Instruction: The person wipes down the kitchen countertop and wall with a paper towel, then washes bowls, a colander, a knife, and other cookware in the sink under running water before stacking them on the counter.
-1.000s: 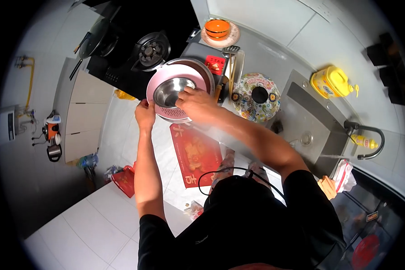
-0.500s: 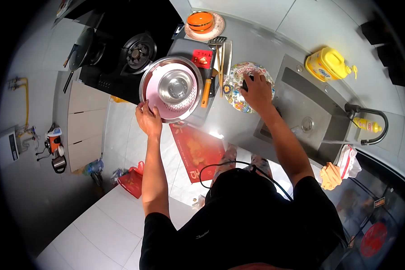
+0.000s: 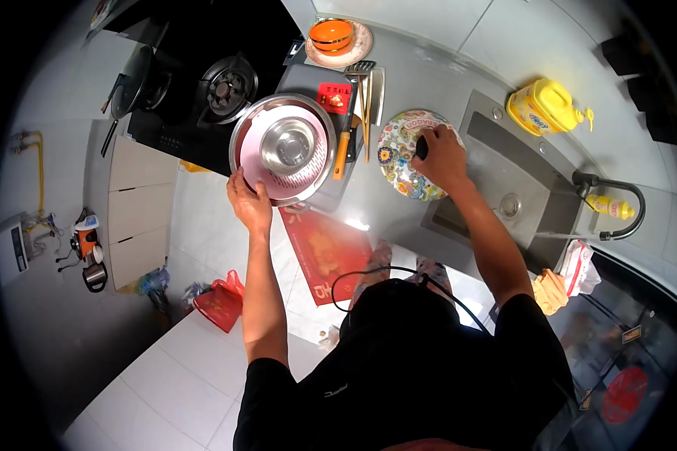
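A large metal basin holds a pink colander, and inside that sits a small steel bowl. My left hand grips the basin's near left rim, thumb on the inner side and fingers partly out of sight. To the right, my right hand is closed around the black knob of a round, flower-patterned lid. The lid is over the grey counter, its right edge close to the sink. Whether it rests there or is lifted, I cannot tell.
A knife with an orange handle and chopsticks lie between basin and lid. Behind are orange bowls on a plate. At right, water runs from the faucet at the sink; a yellow jug stands behind.
My right hand and the patterned lid have shifted slightly right and nearer to me. My left hand stays on the basin's rim. The whole view has shifted a little.
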A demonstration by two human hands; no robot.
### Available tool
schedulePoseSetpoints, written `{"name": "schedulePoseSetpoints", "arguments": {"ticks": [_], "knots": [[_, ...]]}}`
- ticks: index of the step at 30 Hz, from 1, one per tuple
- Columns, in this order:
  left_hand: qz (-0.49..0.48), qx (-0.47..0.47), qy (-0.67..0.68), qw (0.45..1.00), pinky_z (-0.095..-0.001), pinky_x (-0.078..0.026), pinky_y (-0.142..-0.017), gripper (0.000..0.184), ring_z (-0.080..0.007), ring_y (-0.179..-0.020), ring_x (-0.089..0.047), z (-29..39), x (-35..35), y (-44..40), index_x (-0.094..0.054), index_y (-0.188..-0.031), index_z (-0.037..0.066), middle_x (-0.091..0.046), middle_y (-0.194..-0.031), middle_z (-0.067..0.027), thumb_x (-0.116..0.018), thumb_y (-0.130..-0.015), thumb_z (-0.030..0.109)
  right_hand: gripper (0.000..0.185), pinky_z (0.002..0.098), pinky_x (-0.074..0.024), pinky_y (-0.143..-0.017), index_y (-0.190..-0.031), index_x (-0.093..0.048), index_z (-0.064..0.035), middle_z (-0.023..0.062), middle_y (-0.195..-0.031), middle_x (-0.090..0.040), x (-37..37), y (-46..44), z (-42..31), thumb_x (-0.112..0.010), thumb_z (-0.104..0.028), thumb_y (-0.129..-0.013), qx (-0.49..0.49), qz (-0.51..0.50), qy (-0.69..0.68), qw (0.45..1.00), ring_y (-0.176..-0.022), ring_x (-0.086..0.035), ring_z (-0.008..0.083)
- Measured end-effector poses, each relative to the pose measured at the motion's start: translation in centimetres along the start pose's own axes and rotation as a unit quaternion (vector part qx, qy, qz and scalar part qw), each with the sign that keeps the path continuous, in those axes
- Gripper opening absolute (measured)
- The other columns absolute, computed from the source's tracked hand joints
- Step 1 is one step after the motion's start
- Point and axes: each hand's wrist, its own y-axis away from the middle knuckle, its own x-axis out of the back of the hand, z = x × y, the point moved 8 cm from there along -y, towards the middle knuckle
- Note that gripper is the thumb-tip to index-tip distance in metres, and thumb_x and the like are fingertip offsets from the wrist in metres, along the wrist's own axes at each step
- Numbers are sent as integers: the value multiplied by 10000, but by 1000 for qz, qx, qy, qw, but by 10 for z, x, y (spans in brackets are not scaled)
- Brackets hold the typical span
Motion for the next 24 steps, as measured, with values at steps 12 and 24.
{"name": "schedulePoseSetpoints", "arguments": {"ticks": [12,24], "knots": [[123,303,463,824,-401,-437,-1043,548,-241,-1192,-570,-71,-12,25,-416,-1430,-29,-591,-1305,-163,-463,-1040,354,541,431,-506,-937,-1182,-631,-41,165,-1170,-563,76,-64,-233,-768,-214,-688,252,44,-127,958,-1147,-543,345],[43,375,496,782,-411,-537,-919,546,-261,-1089,-605,-73,-13,48,-389,-1434,-11,-567,-1294,-167,-501,-1026,334,581,440,-543,-939,-1244,-641,-52,185,-1287,-545,-62,-79,-311,-757,-331,-748,262,-151,-85,949,-1232,-502,363]]}}
